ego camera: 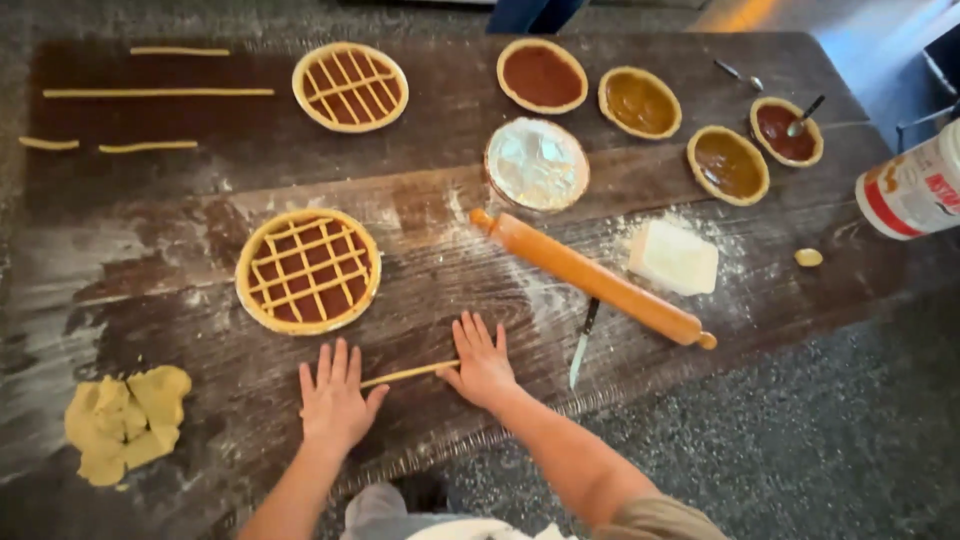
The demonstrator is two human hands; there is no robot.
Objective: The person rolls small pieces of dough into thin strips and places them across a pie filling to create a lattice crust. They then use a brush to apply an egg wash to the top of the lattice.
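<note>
Both my hands lie flat, fingers spread, on a thin rope of yellow dough near the front edge of the dark wooden table. My left hand covers the rope's left end. My right hand presses on its right end. Just beyond my hands sits a jam tart with a dough lattice. A lump of dough lies to the left.
A rolling pin, a knife and a pale block on flour lie right of my hands. Farther back stand another lattice tart, a foil pan, several open jam tarts, dough strips and a jar.
</note>
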